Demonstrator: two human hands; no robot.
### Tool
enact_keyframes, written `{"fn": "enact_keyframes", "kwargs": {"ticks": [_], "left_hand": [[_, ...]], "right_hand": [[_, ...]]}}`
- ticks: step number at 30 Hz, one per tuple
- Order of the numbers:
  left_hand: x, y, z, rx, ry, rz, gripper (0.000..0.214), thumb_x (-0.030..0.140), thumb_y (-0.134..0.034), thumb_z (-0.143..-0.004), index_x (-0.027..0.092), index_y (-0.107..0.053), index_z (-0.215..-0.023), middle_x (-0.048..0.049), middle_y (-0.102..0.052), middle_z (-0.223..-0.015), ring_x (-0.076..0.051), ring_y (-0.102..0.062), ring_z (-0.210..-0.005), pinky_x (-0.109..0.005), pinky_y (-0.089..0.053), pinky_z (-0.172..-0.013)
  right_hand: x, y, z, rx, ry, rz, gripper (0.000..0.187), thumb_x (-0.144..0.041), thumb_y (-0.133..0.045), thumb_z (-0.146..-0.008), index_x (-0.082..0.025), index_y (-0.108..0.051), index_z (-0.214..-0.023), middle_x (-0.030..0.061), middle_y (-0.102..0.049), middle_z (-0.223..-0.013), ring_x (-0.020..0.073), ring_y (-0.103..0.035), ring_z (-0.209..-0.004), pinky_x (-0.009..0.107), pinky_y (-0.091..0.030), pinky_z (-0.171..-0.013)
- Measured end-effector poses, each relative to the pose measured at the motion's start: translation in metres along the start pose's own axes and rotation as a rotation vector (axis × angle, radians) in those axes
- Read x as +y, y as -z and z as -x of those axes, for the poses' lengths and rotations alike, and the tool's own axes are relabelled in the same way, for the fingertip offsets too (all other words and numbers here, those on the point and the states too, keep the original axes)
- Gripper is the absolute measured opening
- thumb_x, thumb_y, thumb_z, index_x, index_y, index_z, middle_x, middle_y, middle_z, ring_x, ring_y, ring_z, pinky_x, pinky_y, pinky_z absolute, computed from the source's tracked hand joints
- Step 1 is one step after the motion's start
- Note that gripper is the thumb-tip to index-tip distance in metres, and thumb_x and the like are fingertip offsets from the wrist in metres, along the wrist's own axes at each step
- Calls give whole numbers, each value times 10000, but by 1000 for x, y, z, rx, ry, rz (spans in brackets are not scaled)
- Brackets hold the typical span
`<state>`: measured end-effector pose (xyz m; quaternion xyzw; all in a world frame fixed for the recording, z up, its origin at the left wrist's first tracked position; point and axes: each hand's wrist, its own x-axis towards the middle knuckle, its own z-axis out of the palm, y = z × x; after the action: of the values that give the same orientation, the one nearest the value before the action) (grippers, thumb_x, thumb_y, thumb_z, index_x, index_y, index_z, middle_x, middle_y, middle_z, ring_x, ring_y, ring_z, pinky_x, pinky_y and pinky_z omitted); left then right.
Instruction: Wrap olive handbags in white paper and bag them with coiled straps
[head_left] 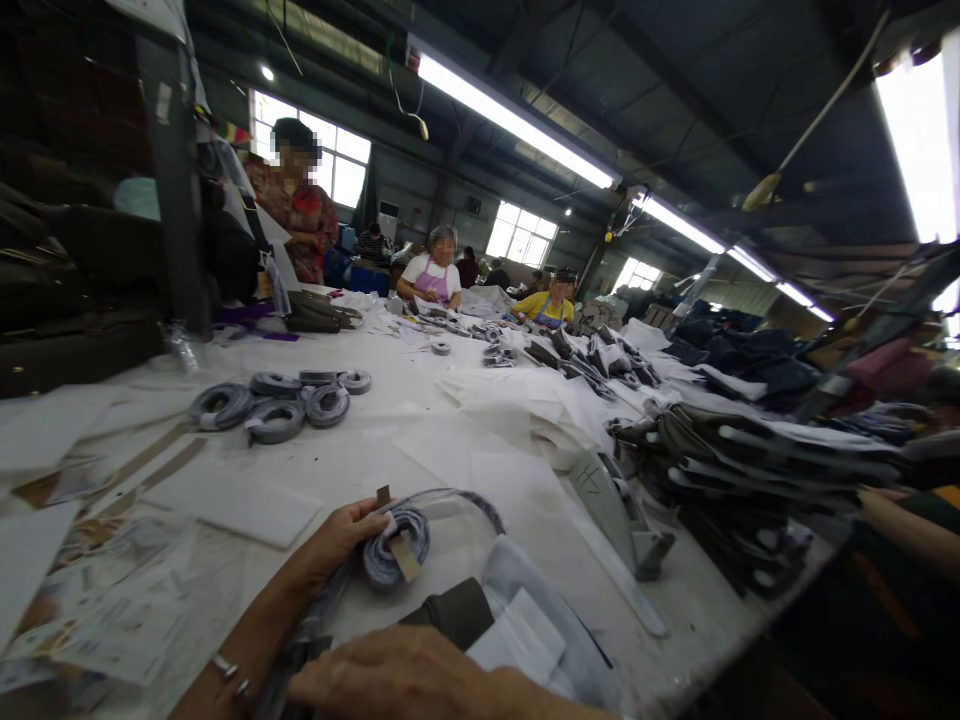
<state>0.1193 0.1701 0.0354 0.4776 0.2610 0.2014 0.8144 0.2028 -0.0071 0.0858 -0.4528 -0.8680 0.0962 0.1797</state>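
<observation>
My left hand (351,538) grips the edge of a coil of grey strip (384,572) with thumb and fingers. A short brown band (405,556) lies across that coil. From the coil, a loose length of strip arcs to the right over the table, and another runs down toward the bottom edge. My right hand (420,672), slightly blurred, is low in the view with its fingers closed together around the lower run of strip; the fingertips are partly hidden. Just beyond it lie a dark olive folded piece (459,612) and a white paper (525,640) on clear plastic.
Several finished-looking grey coils (276,422) lie farther back on the white table (405,440). A tape dispenser (616,505) stands to the right, beside a stack of dark folded goods (750,460). Papers and labels (112,600) cover the left side. Several co-workers are around the table.
</observation>
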Motion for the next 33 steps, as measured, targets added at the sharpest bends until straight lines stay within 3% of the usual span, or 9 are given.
{"fn": "enact_keyframes", "kwargs": {"ticks": [4, 6, 8, 11, 16, 19, 23, 27, 33], "left_hand": [[0, -2, 0, -20, -1, 16, 621, 397, -904, -522, 105, -717, -1038, -100, -755, -858, -205, -685, -718, -279, -519, -683], [1, -2, -1, -28, -8, 0, 632, 406, -912, -498, 101, -721, -1017, -98, -755, -853, -201, -683, -729, -265, -513, -683], [1, -1, -2, -29, -7, -5, 630, 411, -916, -484, 107, -726, -1001, -94, -756, -858, -200, -683, -742, -261, -513, -688], [0, 0, -3, -26, -1, 6, 615, 410, -919, -476, 125, -730, -987, -84, -758, -874, -196, -683, -757, -257, -515, -699], [-2, 1, -4, -18, -15, 15, 583, 407, -920, -479, 133, -738, -960, -74, -760, -839, -194, -686, -749, -248, -514, -699], [-3, 1, -4, -56, -33, 34, 547, 392, -907, -528, 130, -734, -976, -84, -760, -857, -194, -688, -729, -248, -513, -675], [-2, 0, -3, -94, -29, 112, 504, 345, -881, -602, 110, -718, -1017, -98, -754, -839, -182, -682, -672, -249, -512, -642], [2, -5, 5, -61, -12, 171, 405, 285, -862, -633, 97, -722, -964, -85, -745, -795, -139, -648, -600, -224, -496, -597], [2, -8, 6, -88, -14, 223, 387, 237, -847, -640, 70, -707, -961, -94, -732, -785, -128, -626, -595, -229, -483, -606]], "right_hand": [[8, 44, 30, 256, -368, -21, 393, -416, -546, -956, -230, -573, -1301, 48, -685, -1216, 192, -627, -1134, 296, -455, -1025], [18, 55, 49, 307, -543, 23, 367, -341, -523, -966, -208, -582, -1304, 75, -689, -1201, 216, -624, -1129, 350, -461, -1021], [28, 55, 67, 235, -666, 58, 376, -299, -546, -949, -170, -591, -1300, 103, -699, -1170, 242, -624, -1119, 406, -442, -1044], [37, 47, 81, 64, -725, 74, 403, -265, -611, -910, -158, -604, -1298, 116, -676, -1230, 261, -587, -1190, 458, -322, -1143], [34, 46, 75, 18, -785, 141, 426, -278, -603, -914, -160, -588, -1322, 126, -663, -1251, 266, -567, -1222, 460, -242, -1177], [33, 50, 59, 56, -770, 180, 434, -288, -660, -868, -181, -610, -1285, 103, -713, -1124, 262, -606, -1147, 459, -257, -1164], [37, 53, 37, 167, -594, 218, 460, -252, -730, -798, -251, -609, -1242, 40, -698, -1126, 233, -606, -1113, 410, -331, -1122], [49, 57, 30, 250, -541, 346, 393, -102, -717, -760, -221, -640, -1127, 59, -696, -1050, 257, -616, -1041, 462, -388, -1069], [77, 56, 26, 277, -340, 386, 562, -80, -681, -778, -231, -534, -1299, 94, -624, -1252, 280, -544, -1192, 524, -353, -1101]]}}
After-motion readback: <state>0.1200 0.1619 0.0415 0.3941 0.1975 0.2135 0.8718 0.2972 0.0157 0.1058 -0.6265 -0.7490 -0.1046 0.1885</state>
